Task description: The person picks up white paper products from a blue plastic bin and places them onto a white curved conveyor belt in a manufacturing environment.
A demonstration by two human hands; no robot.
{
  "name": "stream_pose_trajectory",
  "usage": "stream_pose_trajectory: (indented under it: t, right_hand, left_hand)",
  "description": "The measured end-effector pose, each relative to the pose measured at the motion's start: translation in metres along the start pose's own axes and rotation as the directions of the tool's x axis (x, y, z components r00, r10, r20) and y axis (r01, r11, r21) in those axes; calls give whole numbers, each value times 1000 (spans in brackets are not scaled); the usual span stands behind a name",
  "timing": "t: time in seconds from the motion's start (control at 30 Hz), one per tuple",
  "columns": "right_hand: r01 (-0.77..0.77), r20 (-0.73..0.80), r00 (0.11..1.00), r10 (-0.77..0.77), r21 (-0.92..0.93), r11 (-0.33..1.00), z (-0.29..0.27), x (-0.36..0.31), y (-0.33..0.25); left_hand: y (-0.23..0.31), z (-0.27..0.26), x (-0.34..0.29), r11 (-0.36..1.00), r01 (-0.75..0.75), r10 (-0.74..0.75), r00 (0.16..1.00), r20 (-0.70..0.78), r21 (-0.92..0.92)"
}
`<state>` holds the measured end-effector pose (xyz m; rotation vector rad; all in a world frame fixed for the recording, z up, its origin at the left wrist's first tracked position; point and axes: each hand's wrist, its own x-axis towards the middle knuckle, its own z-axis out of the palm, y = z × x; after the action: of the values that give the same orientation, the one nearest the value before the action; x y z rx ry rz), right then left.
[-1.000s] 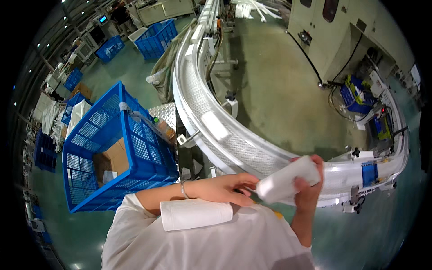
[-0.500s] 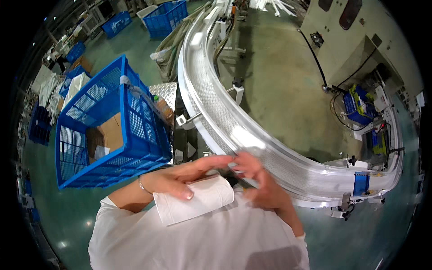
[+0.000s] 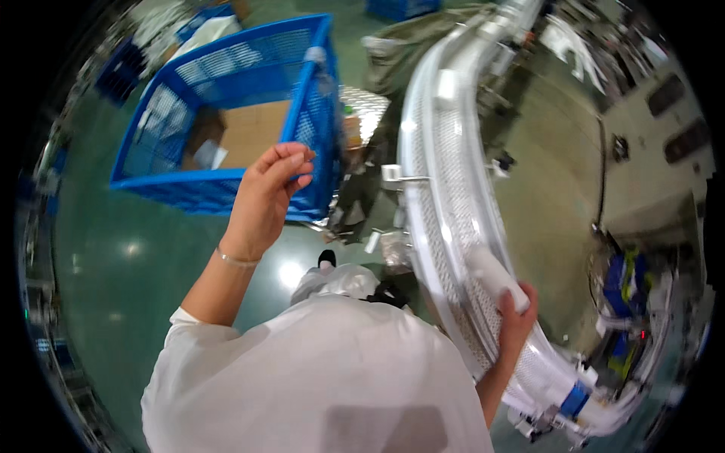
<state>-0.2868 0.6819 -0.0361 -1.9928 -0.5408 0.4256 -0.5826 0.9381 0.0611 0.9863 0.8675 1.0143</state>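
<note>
On the right, my right hand [image 3: 517, 313] is closed round the near end of a white roll [image 3: 495, 278], which is slightly blurred. That roll lies lengthwise over the curved conveyor [image 3: 447, 151], tilted along its track; whether it touches the belt I cannot tell. My left hand [image 3: 268, 189] is raised in front of the blue mesh crate [image 3: 219, 177], its fingers bent and pressed together in a pinch. Anything between those fingertips is too small to make out. Inside the crate is brown cardboard [image 3: 257, 132] with a small pale piece on it.
Another white piece [image 3: 450, 87] sits farther up the conveyor. A bracket [image 3: 391, 174] juts from the conveyor's left side. Between crate and conveyor stands a shiny metal plate [image 3: 366, 113] with a bottle [image 3: 351, 128]. Pale machine housing [image 3: 664, 151] stands at the right.
The white roll was against my shirt under my left hand; a white roll is now in my right hand over the conveyor. My left hand has moved up toward the crate. The view has shifted.
</note>
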Motion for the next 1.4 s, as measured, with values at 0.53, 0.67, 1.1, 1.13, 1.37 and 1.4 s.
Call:
stream_pose_trajectory:
  t: [0.53,0.67,1.1,1.13,1.37,1.4]
  right_hand:
    - [525,316,815,-486,-45,850,262,-8,-189]
    - [776,432,539,-723,79,626,394,-15,-240]
    - [615,737,555,-386,-52,786,463,1,-255]
    - [577,720,584,-375,-43,815,465,7,-261]
    - [706,686,583,-436,-162,689,508,56,-286]
    - [634,724,568,-391,-82,769,513,60,-284]
  left_hand:
    - [-19,-268,276,443,21,-305,944,129,896]
    - [-123,-285,356,222,-10,-370,924,94,975]
    - [-286,-296,389,640,502,-556,825,-101,582]
    - [-275,-315,389,718,618,-664,746,48,319]
    - [-92,-305,352,823,523,-429,318,846,221]
    - [-81,-298,346,802,538,-459,272,846,262]
